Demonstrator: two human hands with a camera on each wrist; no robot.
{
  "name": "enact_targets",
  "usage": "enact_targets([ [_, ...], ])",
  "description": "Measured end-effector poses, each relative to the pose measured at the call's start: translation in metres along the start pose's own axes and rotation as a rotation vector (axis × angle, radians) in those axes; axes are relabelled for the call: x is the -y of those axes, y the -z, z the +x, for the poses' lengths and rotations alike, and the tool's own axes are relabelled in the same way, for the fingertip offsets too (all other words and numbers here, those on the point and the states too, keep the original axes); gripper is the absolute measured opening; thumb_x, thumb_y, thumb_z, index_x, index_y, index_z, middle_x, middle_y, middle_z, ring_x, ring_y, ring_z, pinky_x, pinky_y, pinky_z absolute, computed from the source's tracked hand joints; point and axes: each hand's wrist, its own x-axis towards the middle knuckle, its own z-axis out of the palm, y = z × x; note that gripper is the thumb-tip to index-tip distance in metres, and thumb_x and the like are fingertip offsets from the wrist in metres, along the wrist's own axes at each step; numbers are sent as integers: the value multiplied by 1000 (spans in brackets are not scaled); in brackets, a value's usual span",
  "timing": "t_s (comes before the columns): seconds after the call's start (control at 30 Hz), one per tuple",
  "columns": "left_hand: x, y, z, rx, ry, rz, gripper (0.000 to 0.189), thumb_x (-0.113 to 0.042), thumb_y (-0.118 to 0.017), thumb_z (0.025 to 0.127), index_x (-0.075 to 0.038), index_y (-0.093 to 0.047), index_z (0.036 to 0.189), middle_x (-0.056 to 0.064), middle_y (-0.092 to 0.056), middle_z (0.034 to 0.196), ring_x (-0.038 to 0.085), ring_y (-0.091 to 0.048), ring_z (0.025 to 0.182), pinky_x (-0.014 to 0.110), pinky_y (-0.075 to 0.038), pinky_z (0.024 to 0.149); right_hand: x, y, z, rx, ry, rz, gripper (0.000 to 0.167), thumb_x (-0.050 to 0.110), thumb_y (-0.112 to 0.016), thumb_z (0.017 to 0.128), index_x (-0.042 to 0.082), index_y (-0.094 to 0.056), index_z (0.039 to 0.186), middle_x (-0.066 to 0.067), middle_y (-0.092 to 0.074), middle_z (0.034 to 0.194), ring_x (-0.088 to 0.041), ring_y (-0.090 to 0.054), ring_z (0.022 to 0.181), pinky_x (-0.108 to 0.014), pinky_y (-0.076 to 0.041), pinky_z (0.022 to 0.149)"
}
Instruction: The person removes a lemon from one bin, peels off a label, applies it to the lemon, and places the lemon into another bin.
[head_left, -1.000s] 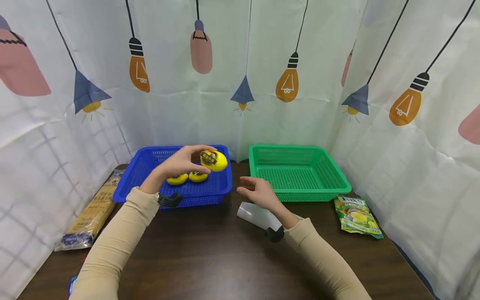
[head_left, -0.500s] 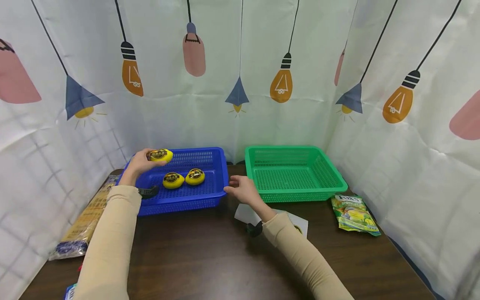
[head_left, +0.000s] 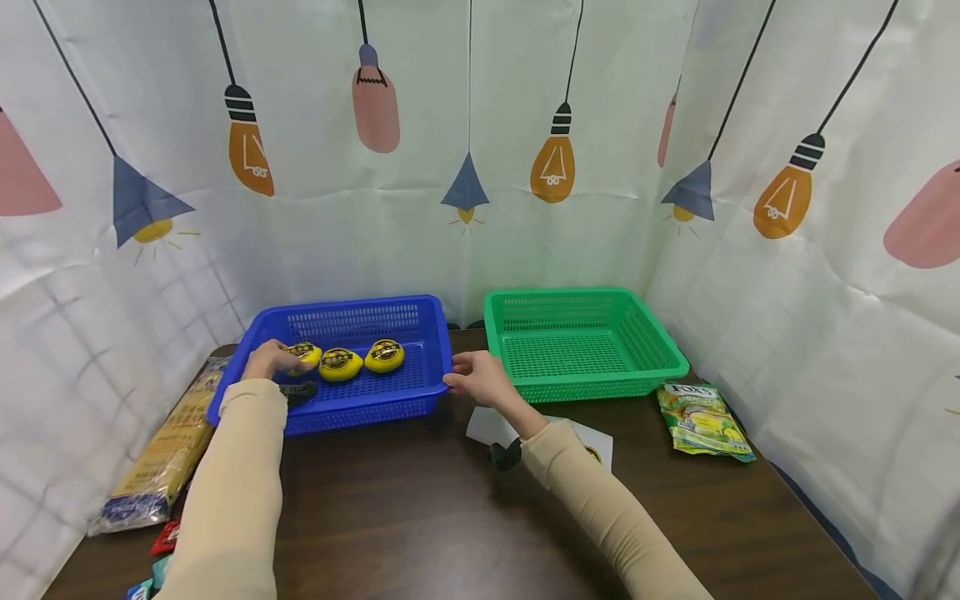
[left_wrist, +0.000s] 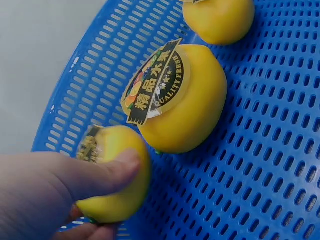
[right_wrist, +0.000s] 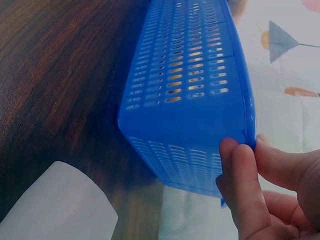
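In the left wrist view my left hand (left_wrist: 45, 185) grips a yellow lemon (left_wrist: 125, 200), thumb across its top and fingers underneath. This lemon bears a black and gold label and is at the left end of the blue basket (head_left: 375, 410). Beside it lie a second labelled lemon (left_wrist: 200, 105) and a third lemon (left_wrist: 222, 22), both on the basket floor. My right hand (head_left: 483, 379) pinches the basket's right front corner. In the right wrist view the thumb is at the blue rim (right_wrist: 248, 110) and the fingers press the outer wall.
A green basket (head_left: 592, 387) stands to the right. A FOX'S candy bag (head_left: 705, 421) lies beyond it. A white sheet (head_left: 487, 425) lies under my right forearm. Left are a long yellow package (head_left: 161, 458) and a red packet (head_left: 166, 537). A patterned curtain (head_left: 420, 242) surrounds the table (head_left: 397, 517).
My left hand has carried the lemon left, then lowered it into the blue basket's left end. My right hand has moved left from above the white sheet to the basket's corner.
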Motion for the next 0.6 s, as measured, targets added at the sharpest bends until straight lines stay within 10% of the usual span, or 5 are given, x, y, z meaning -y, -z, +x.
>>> enact_targets([
  [0.5, -10, 7, -6, 107, -38, 189, 54, -33, -68, 91, 14, -52, 113, 33, -54, 109, 40, -55, 96, 47, -52, 85, 0, 0, -1, 16, -13, 68, 46, 12, -71, 91, -6, -60, 132, -22, -74, 110, -29, -77, 85, -34, -63, 75],
  [0.6, -26, 12, -12, 85, -36, 237, 68, -39, -64, 93, 15, -45, 131, 38, -50, 120, 46, -54, 104, 51, -51, 91, -1, 0, -1, 11, -19, 83, 47, 12, -71, 91, -6, -59, 133, -23, -74, 108, -35, -76, 90, -34, -63, 74],
])
